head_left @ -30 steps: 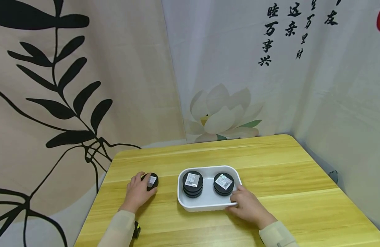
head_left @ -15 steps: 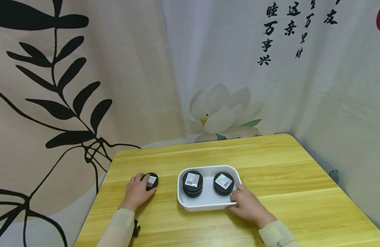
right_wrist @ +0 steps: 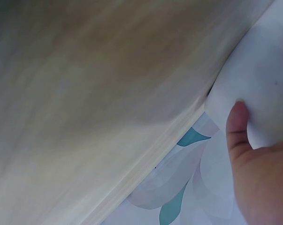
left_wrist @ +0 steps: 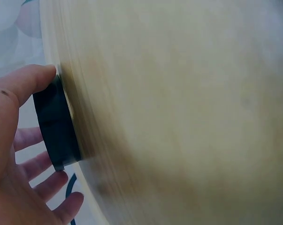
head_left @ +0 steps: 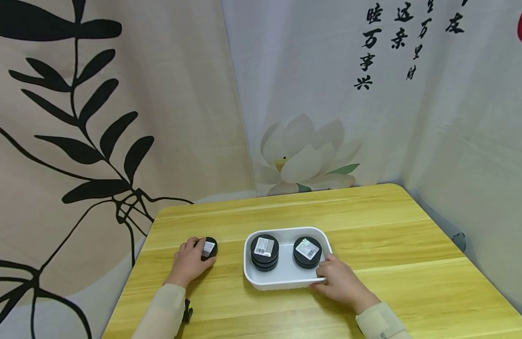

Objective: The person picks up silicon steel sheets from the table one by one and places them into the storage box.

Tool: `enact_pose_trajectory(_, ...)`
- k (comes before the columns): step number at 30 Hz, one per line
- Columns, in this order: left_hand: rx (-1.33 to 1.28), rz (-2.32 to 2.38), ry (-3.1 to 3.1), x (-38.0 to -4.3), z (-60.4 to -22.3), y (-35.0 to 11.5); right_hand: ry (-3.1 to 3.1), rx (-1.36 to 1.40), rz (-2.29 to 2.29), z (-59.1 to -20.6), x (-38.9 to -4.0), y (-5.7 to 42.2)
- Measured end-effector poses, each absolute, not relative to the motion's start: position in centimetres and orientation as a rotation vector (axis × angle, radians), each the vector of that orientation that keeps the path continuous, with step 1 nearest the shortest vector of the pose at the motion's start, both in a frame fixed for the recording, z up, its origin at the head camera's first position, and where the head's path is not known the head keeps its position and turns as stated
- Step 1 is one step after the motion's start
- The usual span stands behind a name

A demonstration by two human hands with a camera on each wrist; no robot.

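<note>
My left hand [head_left: 186, 266] grips a flat, round black container [head_left: 208, 249] with a white label on top, at the left of the wooden table. In the left wrist view, the thumb lies at one edge of the black container [left_wrist: 56, 123] and fingers show along its other side. A white rectangular tray [head_left: 282, 285] stands to the right of it. Inside are a left stack of black containers [head_left: 264, 248] and a right stack [head_left: 307, 250], both topped with white labels. My right hand [head_left: 346, 287] holds the tray's front right corner; in the right wrist view, the thumb presses the tray wall [right_wrist: 258, 70].
The light wooden table [head_left: 384, 226] reaches back to a curtain [head_left: 303, 94] printed with a lotus, dark leaves and writing. A black strap-like piece [head_left: 187, 312] shows beside the left sleeve [head_left: 163, 310].
</note>
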State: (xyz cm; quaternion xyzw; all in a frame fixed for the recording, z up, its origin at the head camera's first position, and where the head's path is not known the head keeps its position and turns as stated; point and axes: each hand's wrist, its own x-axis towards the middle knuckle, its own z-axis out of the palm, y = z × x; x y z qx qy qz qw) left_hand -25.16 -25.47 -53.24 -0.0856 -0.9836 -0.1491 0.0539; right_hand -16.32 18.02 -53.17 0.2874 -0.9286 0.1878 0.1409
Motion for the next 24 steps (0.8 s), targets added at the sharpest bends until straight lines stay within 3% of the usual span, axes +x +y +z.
enact_pose_trajectory(24,-0.266,-0.513,-3.034,-26.17,-53.33,-26.08,-2.672,0.832,0.556,-53.06,-16.26,17.91)
